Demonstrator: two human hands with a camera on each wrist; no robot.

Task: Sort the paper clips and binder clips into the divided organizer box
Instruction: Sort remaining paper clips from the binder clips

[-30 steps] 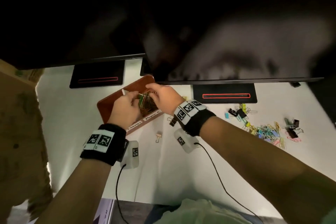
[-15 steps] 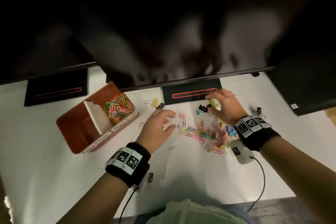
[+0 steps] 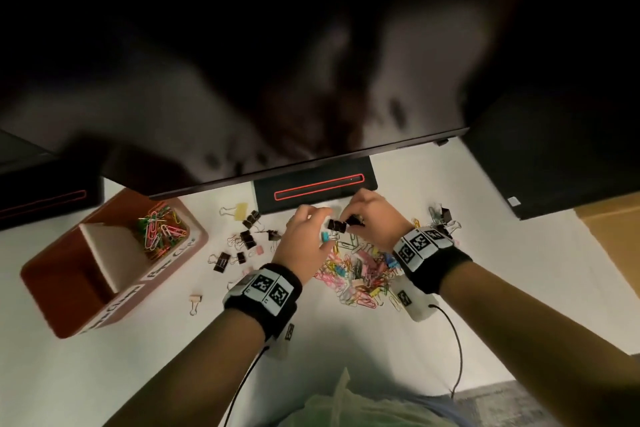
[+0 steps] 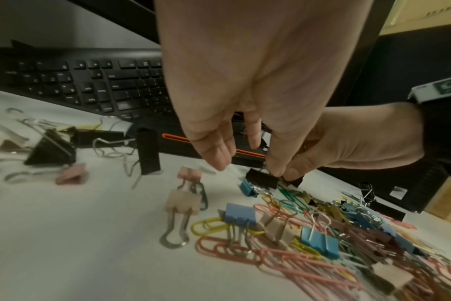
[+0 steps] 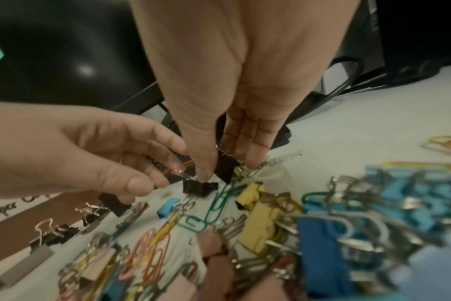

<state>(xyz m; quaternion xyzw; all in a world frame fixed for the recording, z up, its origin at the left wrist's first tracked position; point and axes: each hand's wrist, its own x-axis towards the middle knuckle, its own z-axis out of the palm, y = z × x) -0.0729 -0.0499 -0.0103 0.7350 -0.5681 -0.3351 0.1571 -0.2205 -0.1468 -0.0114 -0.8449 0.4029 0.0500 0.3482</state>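
Both hands pinch black binder clips, left hand (image 3: 304, 243) one (image 3: 336, 225), right hand (image 3: 375, 218) another (image 5: 225, 166), probably to carry them to the box (image 3: 52, 291)

Organizer box (image 3: 104, 295) at left of frame on the table (image 3: 346, 357); paper clips (image 3: 162, 231) in its upper compartment. Loose binder clips (image 3: 242, 243) right of box. Mixed clip pile (image 3: 360, 277) centre, between both wrists. Monitor base (image 3: 315, 189) behind pile.
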